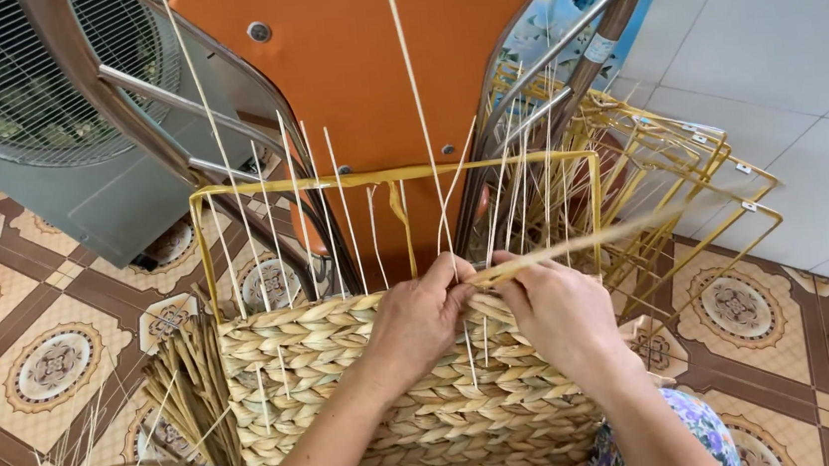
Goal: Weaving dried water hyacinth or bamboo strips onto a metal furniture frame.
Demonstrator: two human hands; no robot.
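At the woven basket's (419, 402) top row, left hand (420, 320) and right hand (558, 312) both pinch a straw strand (585, 241), apparently mid-weave; threading it behind the next upright stake (345, 214) needs steady tension.

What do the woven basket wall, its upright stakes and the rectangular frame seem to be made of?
Woven basket wall: braided dried plant fibre, matte straw-coloured, plaits visible. Upright stakes: thin pale sticks, likely cane or bamboo. Rectangular frame: probably metal wire, yellow-coated, rigid with straight edges.
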